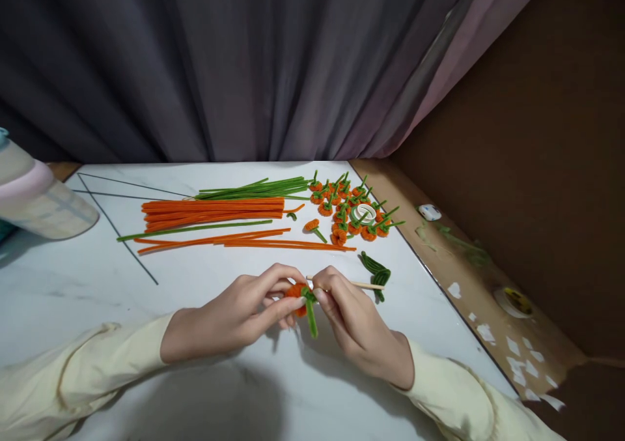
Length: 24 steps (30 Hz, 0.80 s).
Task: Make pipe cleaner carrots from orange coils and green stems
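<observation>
Orange ornament (pixel 295 292) with green stem (pixel 312 318): one, held above the white table (pixel 195 284), between both hands. Left hand (pixel 241 307): thumb and fingers pinched on the orange body. Right hand (pixel 350 317): thumb and forefinger closed at the green top. Wooden stick (pixel 367 285): crosses behind the right fingers; I cannot tell whether gripped. Just beyond, I list dark green loops (pixel 375 268). Farther: orange pipe cleaners (pixel 215 213), green pipe cleaners (pixel 258 188), and similar ornaments (pixel 326 209) clustered around a tape roll (pixel 355 213). Far left: bottle (pixel 46 200), standing.
</observation>
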Each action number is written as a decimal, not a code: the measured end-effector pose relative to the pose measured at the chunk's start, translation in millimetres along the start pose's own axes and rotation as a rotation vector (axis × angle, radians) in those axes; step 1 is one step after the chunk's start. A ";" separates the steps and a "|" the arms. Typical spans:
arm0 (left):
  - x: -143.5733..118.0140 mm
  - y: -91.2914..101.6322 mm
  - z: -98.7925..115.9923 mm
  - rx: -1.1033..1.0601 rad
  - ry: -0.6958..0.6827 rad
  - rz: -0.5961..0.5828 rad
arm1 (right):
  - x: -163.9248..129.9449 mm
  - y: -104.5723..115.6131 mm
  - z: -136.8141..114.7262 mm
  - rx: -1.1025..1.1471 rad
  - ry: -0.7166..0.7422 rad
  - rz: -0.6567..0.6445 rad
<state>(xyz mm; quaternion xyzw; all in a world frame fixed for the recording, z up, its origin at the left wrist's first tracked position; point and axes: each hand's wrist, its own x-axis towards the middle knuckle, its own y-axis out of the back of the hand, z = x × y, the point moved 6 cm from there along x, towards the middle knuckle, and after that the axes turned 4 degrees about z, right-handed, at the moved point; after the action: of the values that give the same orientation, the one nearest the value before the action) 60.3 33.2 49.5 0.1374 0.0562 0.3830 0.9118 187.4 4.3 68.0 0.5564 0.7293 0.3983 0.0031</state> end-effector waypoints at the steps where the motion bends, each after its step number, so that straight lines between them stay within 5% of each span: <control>1: 0.6 -1.7 -1.7 -0.089 0.045 -0.016 | 0.5 -0.2 0.5 -0.009 0.004 -0.001; 8: 4.4 -6.5 -4.8 -0.476 0.155 -0.004 | 1.7 1.7 -0.1 -0.081 0.031 0.022; 19: -0.2 3.5 -1.9 -0.114 -0.011 0.116 | 2.3 -2.7 6.5 0.055 0.102 0.071; 24: -2.4 5.9 6.8 0.135 -0.195 0.149 | 0.5 -1.4 5.8 0.120 0.132 0.155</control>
<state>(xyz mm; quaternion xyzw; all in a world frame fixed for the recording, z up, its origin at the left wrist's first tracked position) 56.0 34.0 57.7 0.2391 -0.0176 0.4298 0.8705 188.7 8.0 63.4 0.5828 0.7052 0.3888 -0.1090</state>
